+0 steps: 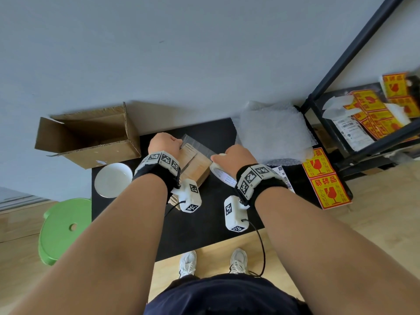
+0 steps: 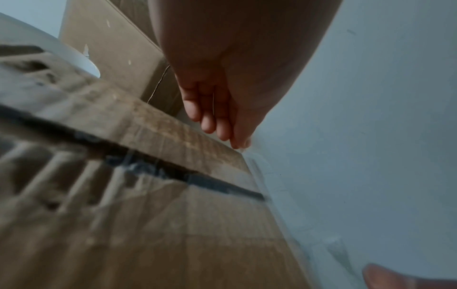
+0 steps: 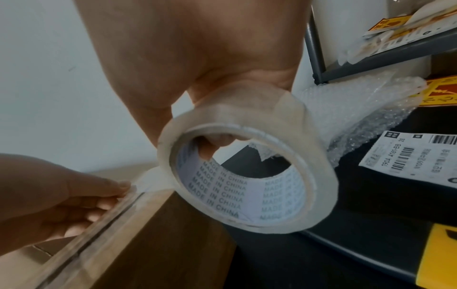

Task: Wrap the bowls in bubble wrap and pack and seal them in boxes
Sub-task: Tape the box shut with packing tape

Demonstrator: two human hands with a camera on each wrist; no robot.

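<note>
Step in hand, by judgement: sealing. The small closed brown cardboard box [image 1: 193, 163] sits mid black tabletop [image 1: 204, 214], tape partly laid along its centre seam. The right hand [image 1: 236, 155] grasps the roll of clear packing tape [image 3: 247, 176], fingers hooked through its core. The left hand [image 1: 164, 143] pinches the drawn clear tape strip [image 1: 197, 144] at the box's far edge. The next move calls for pressing the strip flat over the seam, then severing it. One white ceramic bowl [image 1: 113, 179] lies unwrapped beside the box.
</note>
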